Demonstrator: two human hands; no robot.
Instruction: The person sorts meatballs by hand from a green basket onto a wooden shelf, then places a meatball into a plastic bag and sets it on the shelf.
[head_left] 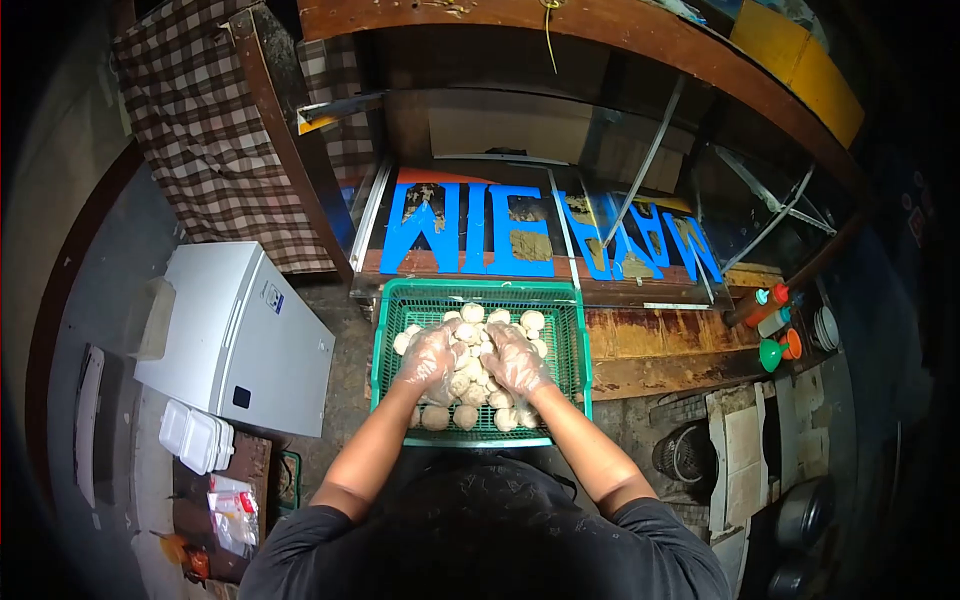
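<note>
A green plastic basket with mesh sides stands in front of me. In it lies a heap of pale, round, lumpy balls; their exact kind I cannot make out. Both my hands wear clear, loose plastic gloves. My left hand reaches into the left of the heap, its fingers curled over balls near the middle. From the right side, my right hand curls in the same way around balls, facing the left one. The fingertips are partly hidden among the balls. Several balls lie loose around both hands, some near the basket's front wall.
Beyond the basket is a glass-fronted wooden stall with blue lettering. A white fridge or freezer and white foam boxes are on the left. To the right are a wooden bench, sauce bottles and metal pots.
</note>
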